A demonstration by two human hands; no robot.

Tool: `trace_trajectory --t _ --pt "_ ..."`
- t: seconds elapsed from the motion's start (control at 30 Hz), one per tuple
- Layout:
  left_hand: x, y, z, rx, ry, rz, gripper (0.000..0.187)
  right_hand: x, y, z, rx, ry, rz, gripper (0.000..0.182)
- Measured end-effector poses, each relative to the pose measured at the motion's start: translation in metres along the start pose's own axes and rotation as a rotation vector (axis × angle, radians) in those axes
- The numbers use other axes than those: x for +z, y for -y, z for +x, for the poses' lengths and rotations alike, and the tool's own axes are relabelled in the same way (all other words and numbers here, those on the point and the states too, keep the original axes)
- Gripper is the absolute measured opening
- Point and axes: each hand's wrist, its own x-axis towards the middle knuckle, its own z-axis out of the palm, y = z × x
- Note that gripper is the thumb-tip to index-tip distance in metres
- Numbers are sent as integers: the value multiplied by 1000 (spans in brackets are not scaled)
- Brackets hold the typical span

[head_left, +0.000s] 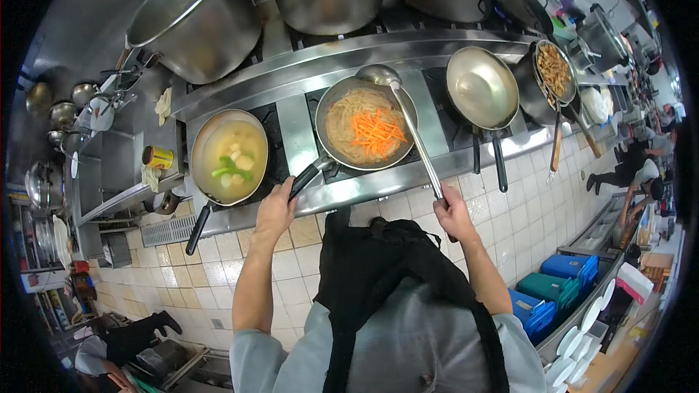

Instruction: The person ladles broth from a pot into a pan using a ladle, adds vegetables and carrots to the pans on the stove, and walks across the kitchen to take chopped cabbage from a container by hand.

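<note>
My left hand (277, 209) grips the black handle of a frying pan (366, 126) that sits on the stove and holds pale noodles topped with orange carrot strips. My right hand (451, 209) is closed around the long handle of a steel ladle (378, 74). The ladle's bowl rests at the far rim of that pan, and its shaft lies across the pan's right side. My black apron hangs below my arms.
A pan with broth and green vegetables (228, 156) sits to the left, an empty pan (481, 87) to the right, then a pan of browned food (555, 69). Big stock pots (196, 22) stand behind. Blue crates (564, 276) and other people are at right.
</note>
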Motion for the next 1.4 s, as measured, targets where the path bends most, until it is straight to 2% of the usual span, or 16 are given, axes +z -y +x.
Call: trace_trajectory --t 0.1,0.3,0.37,0.43,0.5,0.63,0.8,0.87,0.93,1.0,1.07,1.17,1.2,1.27,1.3,1.4 --pt "0 4 1 20 -34 50 54 -5 9 -15 41 -8 23 48" --pt "4 15 5 49 -24 70 52 1 -20 -11 -54 49 -110 52" --pt "1 12 3 42 -29 71 52 13 -15 -5 4 101 55 51" --pt "4 8 4 42 -38 63 52 1 -2 -5 59 176 -21 52" --pt "4 9 3 27 -71 80 51 -12 4 -9 -199 182 -246 53" --pt "4 6 4 -22 -18 127 53 -45 18 -26 -87 207 -340 50" --pt "5 5 4 -26 -15 143 56 -25 -12 -26 -185 56 -187 51" --pt "3 6 3 -14 -15 139 56 -16 -12 -23 10 88 -21 50" --pt "3 6 4 -24 4 142 57 -20 -5 -30 -78 78 -79 51" --pt "-1 7 4 -12 18 127 57 -30 15 -40 -169 73 -152 51" --pt "-1 12 1 17 -10 63 59 -42 53 -52 -15 135 -134 55" --pt "-12 20 -7 -12 24 -18 66 -38 100 -49 -73 68 -148 51" --pt "-12 29 -12 88 -93 -73 68 -29 119 -43 -112 69 -139 51" --pt "-22 34 -25 207 -256 -129 71 -16 158 -26 212 81 372 61" --pt "-38 30 -35 224 -297 -132 72 -12 184 -12 184 87 374 61" --pt "-80 37 -71 279 -458 -228 63 3 272 36 -63 272 674 74"
